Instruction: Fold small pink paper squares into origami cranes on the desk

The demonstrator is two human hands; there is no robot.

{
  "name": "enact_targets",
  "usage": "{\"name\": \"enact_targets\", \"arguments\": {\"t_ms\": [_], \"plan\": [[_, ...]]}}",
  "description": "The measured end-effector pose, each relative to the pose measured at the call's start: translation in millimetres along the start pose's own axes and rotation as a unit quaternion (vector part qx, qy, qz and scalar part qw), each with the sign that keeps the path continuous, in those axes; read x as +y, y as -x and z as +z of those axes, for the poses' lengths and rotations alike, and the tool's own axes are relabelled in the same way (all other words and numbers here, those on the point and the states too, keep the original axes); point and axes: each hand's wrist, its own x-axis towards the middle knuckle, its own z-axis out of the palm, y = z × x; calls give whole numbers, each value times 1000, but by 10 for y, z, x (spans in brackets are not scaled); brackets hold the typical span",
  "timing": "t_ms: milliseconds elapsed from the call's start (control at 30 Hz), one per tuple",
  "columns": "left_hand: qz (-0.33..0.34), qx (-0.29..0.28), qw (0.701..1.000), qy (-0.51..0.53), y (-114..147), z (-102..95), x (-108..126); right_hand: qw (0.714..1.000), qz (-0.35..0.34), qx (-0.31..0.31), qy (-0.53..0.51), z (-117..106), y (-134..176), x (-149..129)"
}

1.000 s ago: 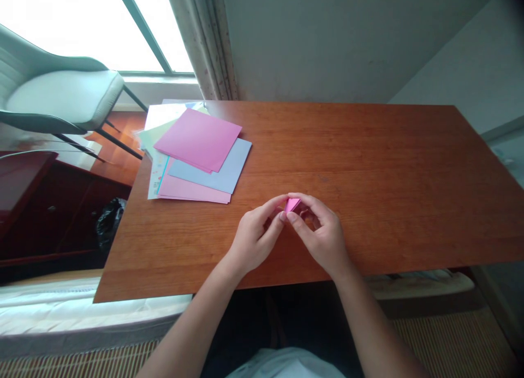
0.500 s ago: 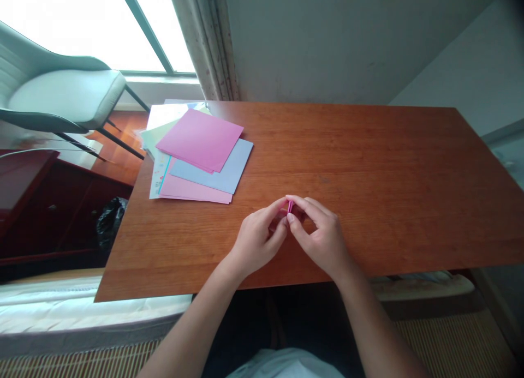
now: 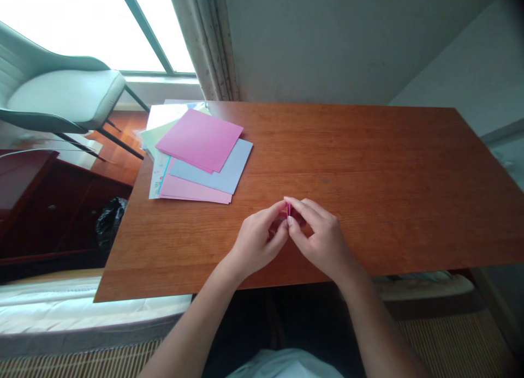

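Between my two hands is a small piece of folded pink paper (image 3: 289, 209), mostly covered by fingers. My left hand (image 3: 258, 237) pinches it from the left, thumb below and index finger above. From the right, my right hand (image 3: 320, 233) grips it with thumb and index finger, and the fingertips of both hands meet around it. Both hands are just above the front middle of the brown wooden table (image 3: 368, 192). How the paper is folded cannot be made out.
At the table's left end lie stacked sheets: magenta paper (image 3: 200, 141) on top, grey-blue paper (image 3: 229, 171) and light pink paper (image 3: 196, 190) beneath. A pale chair (image 3: 61, 94) stands by the window at the left. A curtain (image 3: 208, 45) hangs behind the table.
The pink paper has turned slightly more upright between my fingertips. My right fingers have shifted a little; the sheets have not moved.
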Motion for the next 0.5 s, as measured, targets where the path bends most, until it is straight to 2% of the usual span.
{"name": "enact_targets", "arguments": {"t_ms": [233,367,500], "plan": [[-9,18,1000,24,-1,-11,5,999,4,-17,-27,-18,-13,-30],[-28,47,996,75,-2,-3,-15,999,19,30,-25,2,14,-9],[-56,54,990,118,-9,0,-24,996,42,72,-27,17,54,4]]}}
